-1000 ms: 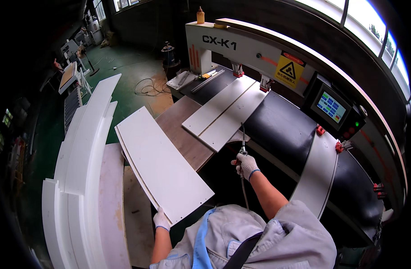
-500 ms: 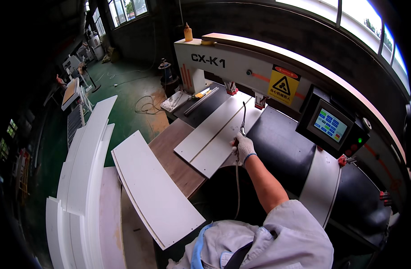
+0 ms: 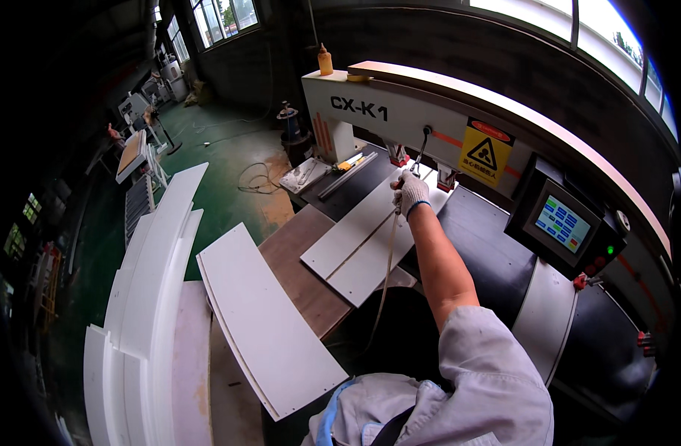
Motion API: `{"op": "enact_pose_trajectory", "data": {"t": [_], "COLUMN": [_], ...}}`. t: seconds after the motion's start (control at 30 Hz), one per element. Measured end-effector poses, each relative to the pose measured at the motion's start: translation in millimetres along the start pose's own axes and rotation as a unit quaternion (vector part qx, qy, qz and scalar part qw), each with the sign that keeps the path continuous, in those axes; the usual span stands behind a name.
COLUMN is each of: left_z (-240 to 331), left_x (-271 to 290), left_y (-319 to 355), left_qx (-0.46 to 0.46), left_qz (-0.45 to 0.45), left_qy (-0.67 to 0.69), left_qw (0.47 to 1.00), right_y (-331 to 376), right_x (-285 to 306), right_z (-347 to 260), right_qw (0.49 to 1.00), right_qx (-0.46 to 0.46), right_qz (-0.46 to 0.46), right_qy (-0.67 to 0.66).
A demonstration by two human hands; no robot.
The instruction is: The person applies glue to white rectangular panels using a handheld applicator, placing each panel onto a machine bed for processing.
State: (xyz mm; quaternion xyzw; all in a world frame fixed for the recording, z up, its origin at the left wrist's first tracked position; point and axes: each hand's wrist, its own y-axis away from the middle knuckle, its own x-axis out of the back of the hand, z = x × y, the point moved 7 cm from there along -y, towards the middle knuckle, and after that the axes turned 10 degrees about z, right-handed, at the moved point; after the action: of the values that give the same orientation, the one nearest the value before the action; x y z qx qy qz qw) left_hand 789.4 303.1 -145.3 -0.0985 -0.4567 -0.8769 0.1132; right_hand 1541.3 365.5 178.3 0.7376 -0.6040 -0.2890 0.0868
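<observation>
My right hand point(image 3: 410, 195), in a white knitted glove, is closed around an air blow gun point(image 3: 417, 166) with a thin bent nozzle. Its nozzle points up toward the machine's beam, and a pale hose point(image 3: 389, 260) trails down from the hand. Below the hand lies a white panel surface point(image 3: 370, 273) with a dark lengthwise line; I cannot tell whether that is a groove or a gap between two boards. The surface reaches under the red-footed clamps point(image 3: 446, 178). Nothing of my left hand shows.
A loose white panel point(image 3: 270, 327) lies nearer on the left, beside stacked white boards point(image 3: 136, 312). The machine beam point(image 3: 370, 104) crosses behind, with a touchscreen point(image 3: 560, 223) at right. Another white panel point(image 3: 543, 316) rests on the black bed point(image 3: 482, 236). A tray point(image 3: 305, 174) sits at the far end.
My right hand has moved forward over the panel surface with the blow gun, toward the beam. The view has shifted slightly. A bit of glove at the lower edge has left the picture.
</observation>
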Motion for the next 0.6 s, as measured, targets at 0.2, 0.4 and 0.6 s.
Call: {"op": "enact_pose_trajectory", "data": {"t": [0.2, 0.4, 0.6], "left_z": [4.9, -1.7, -37.1], "left_x": [3.5, 13.9, 31.3], "left_y": [-3.0, -16.3, -36.7], "left_qx": [-0.014, -0.029, -0.053], "left_qz": [-0.028, -0.085, -0.202], "left_qy": [-0.041, -0.111, -0.341], "left_qw": [0.999, 0.990, 0.916], "right_y": [12.8, 81.3, 260.3], "right_x": [-36.5, 74.0, 450.8], "right_z": [-13.7, 86.1, 285.2], "right_qw": [0.997, 0.997, 0.933], "right_qx": [-0.018, -0.023, -0.117], "right_qz": [-0.013, 0.007, 0.301], "right_qy": [-0.068, 0.072, -0.156]}}
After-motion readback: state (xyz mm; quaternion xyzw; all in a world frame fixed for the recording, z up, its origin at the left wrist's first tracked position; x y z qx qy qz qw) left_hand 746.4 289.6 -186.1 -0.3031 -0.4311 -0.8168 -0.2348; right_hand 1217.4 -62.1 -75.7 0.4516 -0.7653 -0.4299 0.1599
